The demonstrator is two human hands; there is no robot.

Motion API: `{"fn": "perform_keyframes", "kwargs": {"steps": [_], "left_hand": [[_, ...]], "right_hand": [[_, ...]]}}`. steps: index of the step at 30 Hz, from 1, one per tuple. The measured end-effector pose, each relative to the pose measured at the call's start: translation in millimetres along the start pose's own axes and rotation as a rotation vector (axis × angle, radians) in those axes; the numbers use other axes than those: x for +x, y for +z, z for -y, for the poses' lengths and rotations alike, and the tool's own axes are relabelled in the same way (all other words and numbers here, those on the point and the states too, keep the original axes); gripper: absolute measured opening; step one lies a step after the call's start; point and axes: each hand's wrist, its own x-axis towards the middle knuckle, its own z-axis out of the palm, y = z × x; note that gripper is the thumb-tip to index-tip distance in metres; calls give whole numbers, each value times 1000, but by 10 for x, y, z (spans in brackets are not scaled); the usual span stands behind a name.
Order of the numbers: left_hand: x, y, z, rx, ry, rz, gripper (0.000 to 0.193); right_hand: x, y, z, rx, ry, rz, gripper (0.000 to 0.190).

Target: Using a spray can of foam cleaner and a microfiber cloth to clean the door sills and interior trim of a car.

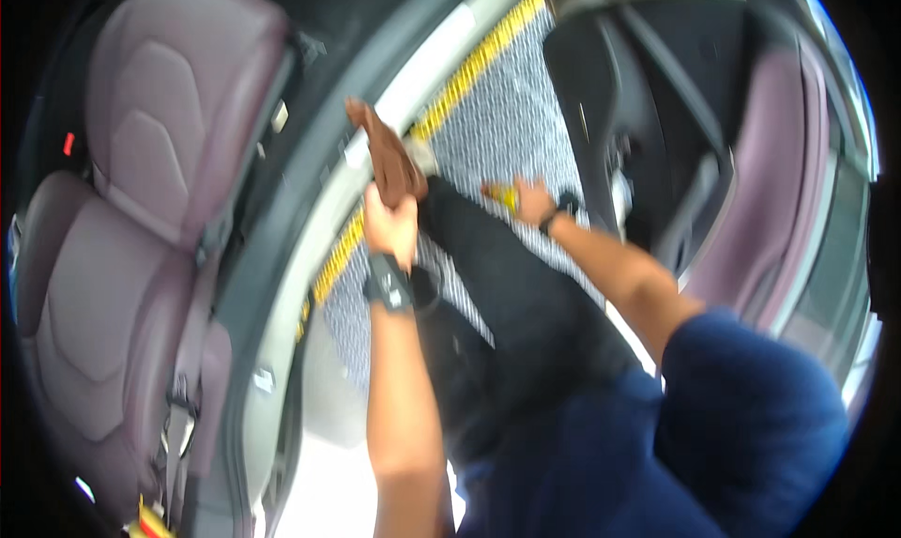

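My left hand (391, 227) is closed around a folded brown cloth (391, 159), held up in front of the car's door sill (415, 66). Below my right upper leg's outer side, my right hand (536, 201) grips a small object with a yellow body and a reddish-brown end (504, 196); blur hides what kind it is. That hand is over the grey textured floor (493, 108), apart from the door. Both wrists wear dark bands, the left one a wide wristband (388, 282).
A mauve leather car seat (105, 320) with a seat-belt buckle (179, 425) fills the left side. The open car door (767, 158), with a mauve and black inner panel, stands at the right. A yellow strip (486, 52) edges the floor beside the sill. Something yellow and red (151, 522) shows at bottom left.
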Motion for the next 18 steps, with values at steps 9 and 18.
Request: {"fn": "perform_keyframes", "kwargs": {"steps": [9,18], "left_hand": [[-1831,-238,-12,-246,-53,58,43],[-4086,-911,-849,-877,214,242,92]], "right_hand": [[-1613,-404,194,327,-300,-471,70],[-4600,-1451,452,486,-609,-637,70]]}}
